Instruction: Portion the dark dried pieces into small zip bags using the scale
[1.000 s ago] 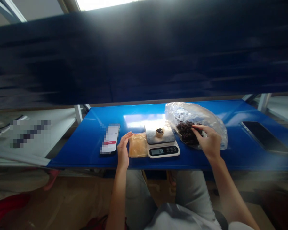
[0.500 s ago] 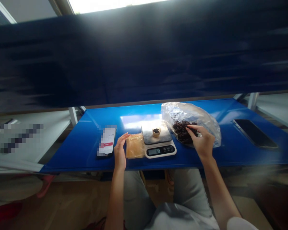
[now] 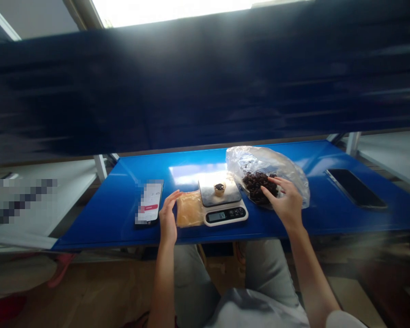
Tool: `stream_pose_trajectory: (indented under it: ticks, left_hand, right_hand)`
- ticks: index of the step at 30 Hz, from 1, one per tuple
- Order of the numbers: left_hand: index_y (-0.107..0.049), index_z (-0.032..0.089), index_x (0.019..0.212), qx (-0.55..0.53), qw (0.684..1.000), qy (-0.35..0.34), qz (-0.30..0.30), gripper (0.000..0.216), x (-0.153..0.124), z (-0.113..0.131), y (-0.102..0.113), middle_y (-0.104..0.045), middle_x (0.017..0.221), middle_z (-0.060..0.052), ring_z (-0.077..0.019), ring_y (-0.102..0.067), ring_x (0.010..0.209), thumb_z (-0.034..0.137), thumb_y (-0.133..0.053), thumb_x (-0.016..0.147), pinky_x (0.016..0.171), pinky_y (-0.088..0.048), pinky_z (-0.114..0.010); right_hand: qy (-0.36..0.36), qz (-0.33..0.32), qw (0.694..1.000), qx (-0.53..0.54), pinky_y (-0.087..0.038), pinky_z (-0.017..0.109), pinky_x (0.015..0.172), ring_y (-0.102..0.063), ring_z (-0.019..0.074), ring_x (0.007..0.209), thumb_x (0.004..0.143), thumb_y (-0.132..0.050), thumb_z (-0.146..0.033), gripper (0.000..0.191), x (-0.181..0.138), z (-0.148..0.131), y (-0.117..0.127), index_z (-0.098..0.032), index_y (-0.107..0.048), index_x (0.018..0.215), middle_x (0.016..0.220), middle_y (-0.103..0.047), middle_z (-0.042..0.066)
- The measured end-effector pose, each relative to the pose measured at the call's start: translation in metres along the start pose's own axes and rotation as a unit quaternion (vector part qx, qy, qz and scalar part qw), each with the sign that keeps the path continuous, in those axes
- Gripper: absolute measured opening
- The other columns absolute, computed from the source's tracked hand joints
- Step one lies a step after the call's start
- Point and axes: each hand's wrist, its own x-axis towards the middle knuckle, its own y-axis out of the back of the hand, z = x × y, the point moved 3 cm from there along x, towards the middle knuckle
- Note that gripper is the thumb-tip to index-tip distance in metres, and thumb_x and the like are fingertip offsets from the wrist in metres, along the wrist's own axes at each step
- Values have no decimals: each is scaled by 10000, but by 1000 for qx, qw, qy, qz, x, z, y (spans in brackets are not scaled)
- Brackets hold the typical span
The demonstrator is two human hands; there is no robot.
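A white kitchen scale (image 3: 222,206) stands on the blue shelf (image 3: 123,214), with a small cup of dark bits (image 3: 219,188) on its plate. My left hand (image 3: 168,215) rests edge-on against a tan packet (image 3: 189,209) just left of the scale, fingers loosely curved and apart. My right hand (image 3: 285,201) reaches into a clear plastic bag (image 3: 287,171) holding a heap of dark pieces (image 3: 256,184); its fingers are spread over the heap.
A phone with a lit screen (image 3: 149,207) lies left of my left hand. A dark phone (image 3: 355,187) lies at the far right of the shelf. A dark blurred shelf (image 3: 205,86) hangs overhead. White shelving (image 3: 54,191) stands at the left.
The view has shifted slightly. My right hand's fingers have spread over the dark pieces in the bag. My left hand stays beside the tan packet.
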Motion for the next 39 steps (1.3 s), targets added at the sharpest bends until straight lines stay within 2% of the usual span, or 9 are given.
stream_pose_trajectory:
  ticks: [3,7,10,15,22,25,29,33,39]
  left_hand:
    - [-721,159,928,-6,1000,5,4,277,0,1,0,-692,1123,-77,-230,-579,1141,306,-523,803,1032,-375,-359]
    - [-713,161,961,-7,1000,10,8,288,-1,2,0,-699,1115,-72,-231,-586,1140,305,-523,799,1027,-384,-359]
    - [-712,163,960,-4,1000,8,7,288,-1,2,-1,-696,1127,-73,-229,-590,1133,309,-521,802,1024,-388,-359]
    - [-717,161,933,0,1000,2,5,273,-2,1,-3,-693,1136,-77,-224,-585,1140,296,-516,806,1042,-374,-359]
    - [-720,163,924,-6,1000,3,4,269,-1,-1,-3,-683,1153,-80,-220,-581,1143,299,-518,809,1038,-371,-358]
    - [-721,163,927,-4,1000,3,2,269,-1,0,-3,-683,1153,-79,-220,-572,1155,296,-519,809,1044,-362,-355]
    - [-714,159,963,-3,1000,8,2,285,-1,0,-2,-685,1155,-80,-227,-582,1142,299,-524,804,1031,-375,-358]
    - [-702,152,995,-3,1000,12,2,305,0,0,-1,-703,1112,-79,-232,-592,1134,315,-529,805,1021,-385,-358]
    - [-703,150,991,0,1000,12,2,310,1,0,0,-701,1117,-82,-235,-592,1136,322,-528,801,1014,-391,-355]
  right_hand:
    - [-13,-17,999,-29,-515,500,874,-635,345,1036,788,-624,-497,463,-1,2,-3,-122,-724,1041,1076,-692,189]
    - [0,-22,1000,-20,-511,485,875,-663,328,953,828,-559,-536,492,-1,0,-2,-107,-732,997,1015,-716,189]
    - [-6,-25,1000,-12,-534,457,809,-682,303,870,830,-563,-535,476,-1,1,1,-123,-724,1005,983,-727,170]
    - [-67,-52,996,29,-552,405,667,-703,290,808,790,-624,-513,498,1,10,5,-150,-676,1127,972,-736,150]
    - [-82,-40,995,40,-543,371,610,-703,280,799,775,-638,-487,466,1,10,11,-161,-686,1105,961,-727,147]
    - [-85,-39,995,45,-547,353,585,-696,263,788,753,-663,-486,515,0,10,11,-161,-659,1152,1008,-699,155]
    - [-78,-68,991,82,-564,356,599,-697,264,810,732,-681,-506,600,1,7,8,-163,-605,1218,972,-706,139]
    - [-79,-80,989,93,-581,384,642,-706,291,859,729,-678,-519,553,1,7,8,-152,-657,1142,950,-729,146]
    - [-65,-92,993,40,-543,359,560,-712,300,800,749,-641,-539,432,1,11,10,-165,-742,940,910,-752,139]
